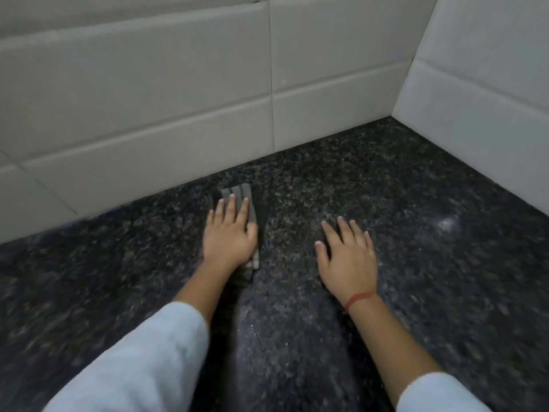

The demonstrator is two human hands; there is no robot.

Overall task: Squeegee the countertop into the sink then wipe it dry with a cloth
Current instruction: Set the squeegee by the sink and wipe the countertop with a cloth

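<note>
A dark speckled granite countertop [371,188] fills the lower view. My left hand [228,236] lies flat, palm down, pressing a grey striped cloth [252,203] onto the stone near the back wall. The cloth shows beyond my fingertips and under my wrist. My right hand [347,257] rests flat on the bare stone to the right, fingers spread, holding nothing. A red thread circles its wrist. No squeegee and no sink are in view.
White tiled walls stand at the back [148,99] and on the right [481,99], meeting in a corner at the far right. Light glints off the counter [445,224] near the right wall.
</note>
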